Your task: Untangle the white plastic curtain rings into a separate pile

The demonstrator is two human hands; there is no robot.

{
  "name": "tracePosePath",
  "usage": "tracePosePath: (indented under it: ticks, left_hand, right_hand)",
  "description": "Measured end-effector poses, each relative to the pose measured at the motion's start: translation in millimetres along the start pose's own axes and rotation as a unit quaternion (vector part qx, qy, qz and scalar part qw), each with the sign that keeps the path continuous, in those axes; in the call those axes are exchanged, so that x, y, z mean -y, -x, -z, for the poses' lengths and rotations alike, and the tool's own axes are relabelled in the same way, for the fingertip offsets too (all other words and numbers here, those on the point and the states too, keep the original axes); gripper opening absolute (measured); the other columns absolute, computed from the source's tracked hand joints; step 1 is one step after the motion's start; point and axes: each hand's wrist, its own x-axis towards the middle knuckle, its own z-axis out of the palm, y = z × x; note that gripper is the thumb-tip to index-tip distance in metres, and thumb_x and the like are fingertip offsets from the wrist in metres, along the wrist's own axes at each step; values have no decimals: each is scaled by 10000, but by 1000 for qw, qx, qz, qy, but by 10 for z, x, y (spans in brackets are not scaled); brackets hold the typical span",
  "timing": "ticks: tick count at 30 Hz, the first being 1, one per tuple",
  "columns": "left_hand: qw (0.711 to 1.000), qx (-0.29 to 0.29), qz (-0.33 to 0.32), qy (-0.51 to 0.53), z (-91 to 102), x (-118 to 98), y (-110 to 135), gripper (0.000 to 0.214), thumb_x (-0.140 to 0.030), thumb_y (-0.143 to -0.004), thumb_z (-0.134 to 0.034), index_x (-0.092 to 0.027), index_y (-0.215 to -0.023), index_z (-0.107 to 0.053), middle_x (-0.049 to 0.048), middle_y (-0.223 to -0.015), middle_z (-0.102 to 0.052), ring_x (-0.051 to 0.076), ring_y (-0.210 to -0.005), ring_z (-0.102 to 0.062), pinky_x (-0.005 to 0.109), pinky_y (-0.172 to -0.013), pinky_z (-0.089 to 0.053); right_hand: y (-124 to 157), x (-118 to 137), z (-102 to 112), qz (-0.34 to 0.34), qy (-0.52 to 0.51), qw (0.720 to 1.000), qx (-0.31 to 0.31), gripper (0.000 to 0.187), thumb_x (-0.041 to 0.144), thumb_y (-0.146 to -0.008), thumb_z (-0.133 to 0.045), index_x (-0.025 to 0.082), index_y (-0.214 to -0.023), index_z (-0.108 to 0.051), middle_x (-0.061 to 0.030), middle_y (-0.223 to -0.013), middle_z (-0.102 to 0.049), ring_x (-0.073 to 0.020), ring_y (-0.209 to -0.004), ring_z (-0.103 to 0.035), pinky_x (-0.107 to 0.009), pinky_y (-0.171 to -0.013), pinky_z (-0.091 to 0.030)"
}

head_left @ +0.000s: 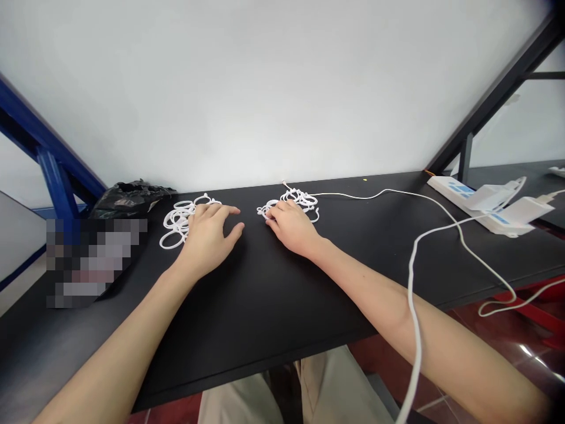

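Observation:
Two piles of white plastic loops, which look like closed cable ties, lie on the black table. My left hand [207,235] is open beside the left pile of cable ties [175,221], its thumb and index finger spread apart. The back of that hand hides part of the pile. Over at the right pile of cable ties [304,200], my right hand [291,227] has its fingers curled, with thumb and fingertips together on a loop at the pile's near left edge. Its fingers partly cover that loop.
A crumpled black plastic bag [128,197] lies at the far left, with a blurred-out patch before it. At the right a white power strip [468,203] holds plugged-in chargers. A white cable [412,282] crosses over my right forearm. Behind stands a pale wall [282,88].

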Motion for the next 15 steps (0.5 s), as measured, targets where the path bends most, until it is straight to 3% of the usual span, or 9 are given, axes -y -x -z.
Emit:
tracePosePath:
  ticks: [3,8,12,15]
  left_hand:
    - [999,14,-17,41,27,-36,8,352,-431,-907,-506,-218,-1162,-622,84,-1121,-670,318,-1166,-484,477,-1027,-387]
    - [993,54,3,101,81,-106,23,525,-510,-903,-522,-192,-1320,-558,93,-1229,-650,288,-1131,-546,434,-994,-438]
    - [991,62,-3,120,75,-93,19,546,-531,-882,-566,-223,-1334,-553,79,-1208,-662,273,-1112,-577,412,-974,-458]
    - [988,61,-6,139,52,-74,14,511,-530,-867,-594,-227,-1278,-577,71,-1181,-672,256,-1072,-606,397,-942,-480]
  right_hand:
    - [39,64,30,-14,-136,990,-27,139,205,-942,-535,154,-923,-663,-82,-948,-654,-212,-941,-583,-384,-878,-484]
    - [118,213,82,-36,-405,914,-3,99,238,-918,-563,183,-943,-641,-28,-979,-711,-134,-860,-668,-308,-839,-529]
    - [135,249,66,-69,-488,870,9,158,263,-882,-623,185,-1016,-594,-45,-995,-708,-144,-900,-689,-332,-889,-542]
    - [140,245,32,-85,-510,856,19,240,284,-861,-658,202,-1051,-538,-23,-937,-705,-147,-874,-698,-347,-873,-554]
